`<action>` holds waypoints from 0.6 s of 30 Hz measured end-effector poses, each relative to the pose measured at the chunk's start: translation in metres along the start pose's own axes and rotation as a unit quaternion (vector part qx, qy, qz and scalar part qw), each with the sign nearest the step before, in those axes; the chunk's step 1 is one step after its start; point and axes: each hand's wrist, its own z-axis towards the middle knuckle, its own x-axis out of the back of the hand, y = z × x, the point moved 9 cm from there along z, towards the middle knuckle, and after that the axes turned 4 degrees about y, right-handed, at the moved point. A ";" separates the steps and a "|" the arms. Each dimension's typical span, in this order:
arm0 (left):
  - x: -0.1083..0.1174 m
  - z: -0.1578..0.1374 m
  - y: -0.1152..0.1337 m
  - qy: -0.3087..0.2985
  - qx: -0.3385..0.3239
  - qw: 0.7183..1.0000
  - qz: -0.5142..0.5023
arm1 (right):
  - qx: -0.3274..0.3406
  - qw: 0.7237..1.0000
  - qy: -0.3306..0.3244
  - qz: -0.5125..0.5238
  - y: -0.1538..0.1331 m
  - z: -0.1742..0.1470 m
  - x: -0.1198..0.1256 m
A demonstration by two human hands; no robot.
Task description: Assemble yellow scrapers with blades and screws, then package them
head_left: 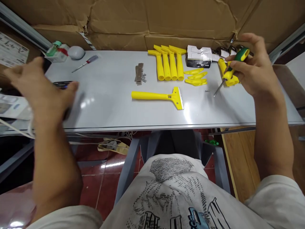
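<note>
My right hand [259,73] grips a screwdriver [242,54] with a green and yellow handle, its tip pointing down toward the tabletop near a small screw [207,91]. My left hand [44,90], slightly blurred, is raised over the left end with fingers apart, above a dark flat object [62,84] it partly hides. Between them lies a yellow scraper [152,95] with a metal blade edge at its right. Behind it are several yellow scraper handles [166,65] in a row, several yellow blade covers [197,75], and brown strips [138,73] beside a pile of small screws [143,77].
A second screwdriver [85,63], a white rounded object [76,52] and a small tray [56,56] sit at the back left. A black-and-white box [199,56] and more yellow parts [230,82] are at the back right. Cardboard [119,19] lines the back; cables [16,128] hang at left.
</note>
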 end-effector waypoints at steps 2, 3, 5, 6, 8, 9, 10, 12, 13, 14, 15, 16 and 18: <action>-0.004 0.021 0.090 -0.152 -0.021 0.978 -0.141 | 0.010 0.997 0.026 0.074 -0.013 0.000 -0.008; -0.005 0.028 0.140 -0.217 -0.055 0.951 -0.213 | 0.006 0.996 0.030 0.085 -0.020 -0.002 -0.015; -0.001 0.045 0.224 -0.235 -0.146 0.925 -0.262 | -0.016 0.997 0.013 0.074 -0.031 -0.009 -0.034; -0.005 0.051 0.252 -0.238 -0.179 0.917 -0.265 | -0.029 0.997 -0.003 0.065 -0.034 -0.012 -0.045; -0.022 0.059 0.284 -0.248 -0.219 0.898 -0.291 | -0.049 0.996 -0.026 0.068 -0.036 -0.013 -0.064; -0.032 0.061 0.293 -0.255 -0.241 0.886 -0.302 | -0.052 0.995 -0.032 0.080 -0.035 -0.011 -0.071; -0.041 0.064 0.298 -0.258 -0.256 0.877 -0.315 | -0.051 0.993 -0.040 0.096 -0.033 -0.006 -0.079; -0.056 0.070 0.303 -0.259 -0.261 0.866 -0.340 | -0.040 0.989 -0.053 0.132 -0.025 0.009 -0.091; -0.061 0.073 0.305 -0.256 -0.261 0.863 -0.349 | -0.035 0.987 -0.049 0.151 -0.021 0.018 -0.094; -0.064 0.076 0.309 -0.253 -0.261 0.861 -0.356 | -0.033 0.984 -0.051 0.167 -0.016 0.027 -0.097; -0.066 0.078 0.313 -0.250 -0.268 0.859 -0.358 | -0.034 0.982 -0.055 0.178 -0.011 0.035 -0.100; -0.068 0.079 0.319 -0.248 -0.277 0.857 -0.357 | -0.037 0.981 -0.065 0.178 -0.008 0.041 -0.103; -0.070 0.080 0.328 -0.250 -0.292 0.854 -0.350 | -0.035 0.981 -0.106 0.161 -0.007 0.043 -0.111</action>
